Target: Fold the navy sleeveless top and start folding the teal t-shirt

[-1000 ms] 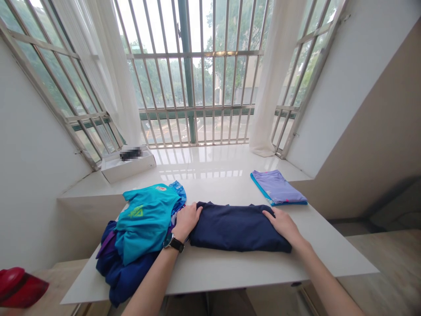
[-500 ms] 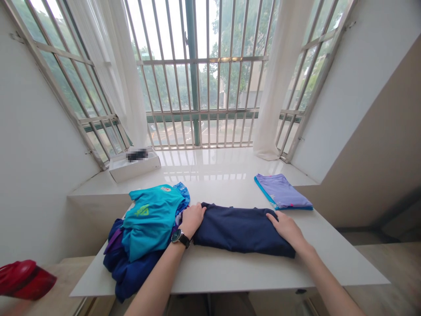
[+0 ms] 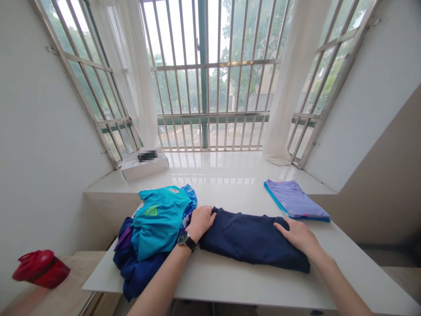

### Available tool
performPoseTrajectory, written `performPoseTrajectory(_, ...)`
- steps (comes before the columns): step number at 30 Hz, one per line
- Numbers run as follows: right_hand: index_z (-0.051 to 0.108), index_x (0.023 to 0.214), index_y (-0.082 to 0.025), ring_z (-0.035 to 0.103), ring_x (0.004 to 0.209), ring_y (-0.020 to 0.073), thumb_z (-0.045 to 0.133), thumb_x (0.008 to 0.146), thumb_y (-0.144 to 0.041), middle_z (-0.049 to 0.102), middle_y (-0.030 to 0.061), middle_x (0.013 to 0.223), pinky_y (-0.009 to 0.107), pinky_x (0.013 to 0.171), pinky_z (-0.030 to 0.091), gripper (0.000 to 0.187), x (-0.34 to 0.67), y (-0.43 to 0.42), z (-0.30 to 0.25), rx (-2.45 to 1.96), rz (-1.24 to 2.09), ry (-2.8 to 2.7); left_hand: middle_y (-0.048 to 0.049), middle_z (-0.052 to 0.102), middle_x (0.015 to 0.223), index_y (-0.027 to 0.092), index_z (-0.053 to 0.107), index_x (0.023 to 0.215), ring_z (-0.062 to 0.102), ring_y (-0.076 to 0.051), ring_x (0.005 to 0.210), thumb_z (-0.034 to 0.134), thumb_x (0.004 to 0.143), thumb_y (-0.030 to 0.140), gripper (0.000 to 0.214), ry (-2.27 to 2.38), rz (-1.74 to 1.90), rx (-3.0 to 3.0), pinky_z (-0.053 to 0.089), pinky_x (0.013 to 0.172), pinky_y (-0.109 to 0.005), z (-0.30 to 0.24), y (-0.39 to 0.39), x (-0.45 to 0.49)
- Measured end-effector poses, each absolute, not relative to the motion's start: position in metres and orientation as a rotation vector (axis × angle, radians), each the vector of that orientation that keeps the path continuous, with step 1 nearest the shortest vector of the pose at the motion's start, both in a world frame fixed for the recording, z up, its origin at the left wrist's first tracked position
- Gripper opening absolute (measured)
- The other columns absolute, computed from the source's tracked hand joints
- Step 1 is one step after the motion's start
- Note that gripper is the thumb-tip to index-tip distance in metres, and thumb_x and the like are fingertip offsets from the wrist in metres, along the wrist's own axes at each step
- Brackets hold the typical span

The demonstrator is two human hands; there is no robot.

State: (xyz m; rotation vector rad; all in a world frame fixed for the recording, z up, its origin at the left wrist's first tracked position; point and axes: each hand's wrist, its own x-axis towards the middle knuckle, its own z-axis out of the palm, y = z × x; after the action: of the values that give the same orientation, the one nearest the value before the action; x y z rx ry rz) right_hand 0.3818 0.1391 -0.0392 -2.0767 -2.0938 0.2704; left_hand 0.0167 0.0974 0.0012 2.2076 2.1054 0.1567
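A folded navy garment (image 3: 250, 237) lies lengthwise on the white table (image 3: 230, 281). My left hand (image 3: 202, 220), with a black watch on its wrist, rests on the garment's left end with curled fingers. My right hand (image 3: 296, 232) lies flat on the right end, fingers stretched out. A loose pile of clothes (image 3: 154, 232), teal on top and dark blue beneath, sits just left of my left hand.
A folded purple garment (image 3: 296, 202) with a teal edge lies at the table's far right. A white box (image 3: 144, 164) stands on the window sill. Low at the left a red container (image 3: 39, 268) lies on a wooden surface. Barred windows and white curtains close the back.
The view has shifted to the left, so everything sits further right in the picture. Both hands have stayed on the ends of the navy garment.
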Motion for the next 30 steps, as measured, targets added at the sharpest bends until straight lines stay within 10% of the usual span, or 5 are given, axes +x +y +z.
performPoseTrajectory(20, 0.064, 0.100, -0.022, 0.070, 0.093, 0.0333, 0.041, 0.092, -0.055, 0.074, 0.0145, 0.098, 0.040, 0.072, 0.051, 0.041, 0.380, 0.129, -0.032, -2.272, 0.235, -2.000, -0.0147, 0.069, 0.105, 0.014, 0.063, 0.108, 0.067, -0.028, 0.098, 0.047, 0.099, 0.029, 0.024, 2.165, 0.121, 2.190, 0.050, 0.086, -0.036, 0.003, 0.095, 0.017)
performPoseTrajectory(30, 0.055, 0.139, -0.017, 0.041, 0.140, 0.0336, 0.046, 0.089, -0.063, 0.049, 0.0161, 0.149, 0.048, 0.115, 0.032, 0.068, 0.321, 0.097, -0.045, -1.707, -0.034, -2.410, -0.0161, 0.040, 0.154, 0.014, 0.045, 0.145, 0.031, -0.031, 0.145, 0.037, 0.100, 0.053, 0.060, 1.705, 0.292, 2.531, 0.025, 0.119, -0.046, -0.011, 0.078, 0.051)
